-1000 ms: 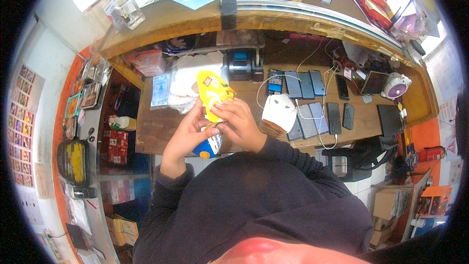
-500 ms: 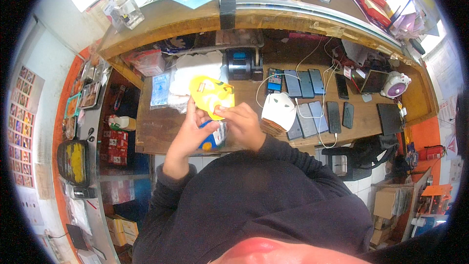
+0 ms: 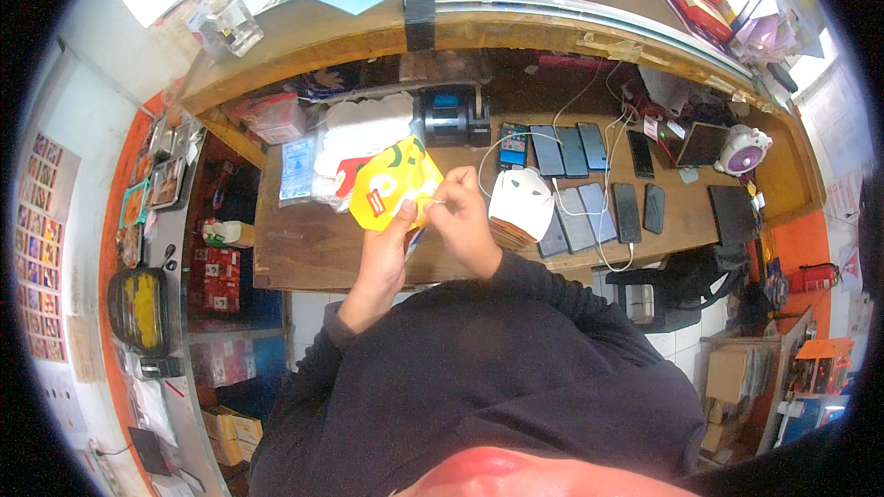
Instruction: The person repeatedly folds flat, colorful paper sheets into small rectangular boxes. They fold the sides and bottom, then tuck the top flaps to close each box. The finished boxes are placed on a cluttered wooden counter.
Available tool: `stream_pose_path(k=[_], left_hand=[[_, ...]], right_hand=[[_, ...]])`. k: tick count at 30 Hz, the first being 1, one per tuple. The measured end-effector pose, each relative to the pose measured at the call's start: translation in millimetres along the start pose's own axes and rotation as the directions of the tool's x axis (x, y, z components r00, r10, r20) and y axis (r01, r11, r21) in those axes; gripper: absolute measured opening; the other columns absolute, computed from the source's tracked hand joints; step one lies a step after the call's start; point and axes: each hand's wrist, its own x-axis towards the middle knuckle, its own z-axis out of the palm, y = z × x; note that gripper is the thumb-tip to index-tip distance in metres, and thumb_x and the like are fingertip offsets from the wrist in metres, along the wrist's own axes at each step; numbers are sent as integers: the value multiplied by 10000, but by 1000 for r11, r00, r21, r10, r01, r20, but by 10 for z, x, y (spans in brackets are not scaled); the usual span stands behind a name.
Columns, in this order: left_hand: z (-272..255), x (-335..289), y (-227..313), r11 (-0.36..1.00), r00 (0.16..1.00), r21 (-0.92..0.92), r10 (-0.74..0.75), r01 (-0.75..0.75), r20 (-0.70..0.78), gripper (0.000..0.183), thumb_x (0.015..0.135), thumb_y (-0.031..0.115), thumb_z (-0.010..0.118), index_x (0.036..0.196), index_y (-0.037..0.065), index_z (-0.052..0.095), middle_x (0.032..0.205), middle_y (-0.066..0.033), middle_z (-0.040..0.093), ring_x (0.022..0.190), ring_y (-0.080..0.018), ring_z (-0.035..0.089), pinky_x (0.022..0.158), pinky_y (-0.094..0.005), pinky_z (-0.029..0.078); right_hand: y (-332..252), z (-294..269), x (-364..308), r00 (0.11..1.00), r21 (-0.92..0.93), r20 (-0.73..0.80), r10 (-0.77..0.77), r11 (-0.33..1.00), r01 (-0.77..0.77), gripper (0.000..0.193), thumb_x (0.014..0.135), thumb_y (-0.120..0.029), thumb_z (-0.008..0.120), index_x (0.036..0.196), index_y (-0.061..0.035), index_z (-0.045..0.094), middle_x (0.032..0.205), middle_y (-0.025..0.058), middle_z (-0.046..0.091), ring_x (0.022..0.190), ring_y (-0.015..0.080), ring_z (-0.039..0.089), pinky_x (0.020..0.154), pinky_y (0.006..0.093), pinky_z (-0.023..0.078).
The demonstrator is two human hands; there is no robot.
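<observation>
Both hands are raised over the front of the desk, holding a yellow mask-shaped cutout (image 3: 398,175) with red and green printed marks. My left hand (image 3: 382,262) grips its lower edge between thumb and fingers. At its lower right edge, my right hand (image 3: 468,228) pinches with thumb and forefinger; a thin pale strand seems to run there, too fine to make out. Right of that hand stands a stack of white mask-shaped cutouts (image 3: 522,201) with dark eye shapes. Behind the yellow piece lie more white cutouts (image 3: 373,120) on clear plastic, partly covered, with a red patch showing.
Several phones (image 3: 571,152) lie in rows on the desk (image 3: 304,253), with white charging cables (image 3: 594,218) among them. A black printer-like device (image 3: 451,118) sits at the back. A small white fan (image 3: 742,149) is at the right, a blue-and-white packet (image 3: 296,170) at the left.
The yellow cutout has been turned and tilted, so its red mark now sits lower left. My left hand has shifted right and down to its lower edge. The blue item below is mostly hidden.
</observation>
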Motion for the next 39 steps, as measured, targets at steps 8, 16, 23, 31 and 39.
stream_pose_path(k=[8, 16, 23, 31, 39], left_hand=[[-17, -31, -80, 989, 998, -133, 62, -59, 18, 381, 1014, 150, 514, 1372, 37, 447, 1295, -76, 566, 1189, -193, 552, 1016, -358, 446], [-162, -32, 90, 919, 990, 385, 26, -78, 139, 541, 847, 55, 719, 1330, 13, 480, 1281, -69, 568, 1146, -170, 556, 975, -329, 453], [-246, 25, 436, 851, 966, 514, -31, -110, 258, 479, 823, 31, 738, 1255, 2, 533, 1215, -78, 610, 1122, -168, 580, 943, -310, 480], [-489, 17, 1123, 784, 940, 554, 107, -280, 323, 622, 822, 274, 773, 1320, -5, 526, 1057, -123, 676, 1046, -164, 603, 873, -293, 486], [-318, -147, 1019, 335, 941, 898, -76, -286, 328, 389, 783, 365, 776, 1078, 119, 720, 1015, -75, 734, 1056, -237, 649, 1149, -608, 53]], right_hand=[[77, 13, 1, 1000, 101, -1, 20, 995, -20, 194, 772, -61, 696, 871, -49, 529, 986, 75, 425, 983, 186, 453, 904, 299, 383], [12, -97, 132, 970, -20, 232, -69, 997, 76, 451, 831, -191, 743, 1193, -73, 503, 1098, 153, 512, 1087, 277, 535, 938, 365, 428], [-471, -302, 367, 730, -492, 651, -211, 615, 616, 1044, 633, -378, 857, 1485, -142, 303, 1402, 251, 371, 1336, 430, 348, 1094, 486, 325], [-376, -358, 591, 922, -141, 374, -101, 976, 164, 1129, 678, -246, 827, 1535, -76, 112, 1468, 281, 318, 1366, 383, 356, 1112, 420, 328], [-400, -513, 727, 853, 209, 454, 257, 900, -382, 1084, 748, -129, 726, 1560, -144, 8, 1376, 198, 455, 1270, 266, 473, 1082, 371, 344]])
